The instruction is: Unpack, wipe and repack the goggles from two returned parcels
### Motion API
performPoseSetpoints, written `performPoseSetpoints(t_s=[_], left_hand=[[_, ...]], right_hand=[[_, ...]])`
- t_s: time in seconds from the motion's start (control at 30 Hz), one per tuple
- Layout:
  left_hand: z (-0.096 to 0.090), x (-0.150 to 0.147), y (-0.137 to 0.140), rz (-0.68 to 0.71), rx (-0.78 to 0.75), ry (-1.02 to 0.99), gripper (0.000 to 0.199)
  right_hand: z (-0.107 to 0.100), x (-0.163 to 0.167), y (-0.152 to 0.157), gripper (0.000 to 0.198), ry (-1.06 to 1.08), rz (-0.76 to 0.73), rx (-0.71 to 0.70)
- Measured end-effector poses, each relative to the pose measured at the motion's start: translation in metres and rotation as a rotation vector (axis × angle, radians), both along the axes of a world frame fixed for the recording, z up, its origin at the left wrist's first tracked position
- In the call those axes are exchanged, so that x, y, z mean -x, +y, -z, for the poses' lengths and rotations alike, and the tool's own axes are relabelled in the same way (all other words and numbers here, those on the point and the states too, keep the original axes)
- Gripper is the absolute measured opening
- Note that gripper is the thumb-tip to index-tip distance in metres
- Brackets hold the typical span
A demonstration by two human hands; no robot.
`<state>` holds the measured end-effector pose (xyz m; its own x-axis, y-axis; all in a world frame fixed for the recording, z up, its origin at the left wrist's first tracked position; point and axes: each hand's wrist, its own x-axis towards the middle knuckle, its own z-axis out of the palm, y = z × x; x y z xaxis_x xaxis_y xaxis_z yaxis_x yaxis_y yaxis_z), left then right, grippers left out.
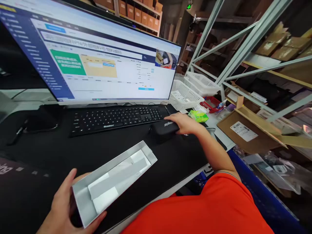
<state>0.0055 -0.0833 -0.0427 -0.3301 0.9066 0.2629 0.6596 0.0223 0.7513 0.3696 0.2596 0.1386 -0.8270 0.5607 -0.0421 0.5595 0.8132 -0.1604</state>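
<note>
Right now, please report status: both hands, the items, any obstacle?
Left hand grips open grey box at its near end. Right hand rests on black case beside keyboard. Nothing between box and case on black mat.

The left hand [63, 208] held an open grey box [113, 182] at the near edge of the tabletop [48, 152]. Farther right, the right hand [186, 124] rested on a black case [164, 129] beside the keyboard [117, 117].
</note>
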Motion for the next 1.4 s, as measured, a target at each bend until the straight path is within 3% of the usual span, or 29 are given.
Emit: performPoseSetpoints(t_s=[0.1,0.2,0.33,0.43,0.53,0.7,0.8,0.93,1.07,1.13,1.2,1.3,1.33,1.4], left_hand=[[-0.012,-0.006,0.004,0.047,0.039,-0.069,0.124],[-0.011,-0.016,0.009,0.092,0.008,-0.099,0.123],[-0.006,-0.028,0.017,0.103,-0.084,-0.153,0.122],[-0.002,-0.031,0.019,0.137,-0.134,-0.189,0.122],[0.004,-0.031,0.017,0.122,-0.117,-0.222,0.128],[0.012,-0.036,0.016,0.041,-0.097,-0.304,0.134],[0.013,-0.037,0.017,0.084,-0.128,-0.306,0.131],[0.012,-0.036,0.014,0.079,-0.130,-0.249,0.116],[0.009,-0.040,0.011,0.110,-0.177,-0.061,0.090],[0.006,-0.043,0.011,0.098,-0.177,0.067,0.072],[-0.002,-0.042,0.009,0.046,-0.213,0.217,0.067],[-0.035,-0.027,0.000,-0.102,-0.408,0.572,0.075],[-0.055,-0.018,-0.005,-0.170,-0.468,0.691,0.073],[-0.104,0.004,-0.015,-0.382,-0.571,0.799,0.065]], right_hand=[[-0.035,-0.005,-0.003,0.097,0.289,-0.104,0.054],[-0.053,0.019,-0.025,0.096,0.489,-0.256,0.326],[-0.032,0.076,-0.070,0.083,0.581,-0.338,0.787],[-0.004,0.103,-0.088,0.088,0.531,-0.373,0.969],[0.009,0.107,-0.094,0.100,0.408,-0.400,0.864],[-0.003,0.101,-0.114,0.099,0.007,-0.374,0.277],[-0.007,0.102,-0.122,0.095,-0.135,-0.414,0.097],[0.013,0.101,-0.119,0.101,-0.243,-0.514,0.183],[0.044,0.095,-0.125,0.113,-0.174,-0.420,0.085],[0.047,0.092,-0.129,0.113,-0.139,-0.410,0.095],[0.040,0.091,-0.127,0.103,-0.078,-0.418,0.163],[0.025,0.094,-0.114,0.061,0.010,-0.476,0.282],[0.022,0.096,-0.109,0.049,0.007,-0.506,0.312],[0.020,0.104,-0.101,0.044,-0.050,-0.564,0.338]])
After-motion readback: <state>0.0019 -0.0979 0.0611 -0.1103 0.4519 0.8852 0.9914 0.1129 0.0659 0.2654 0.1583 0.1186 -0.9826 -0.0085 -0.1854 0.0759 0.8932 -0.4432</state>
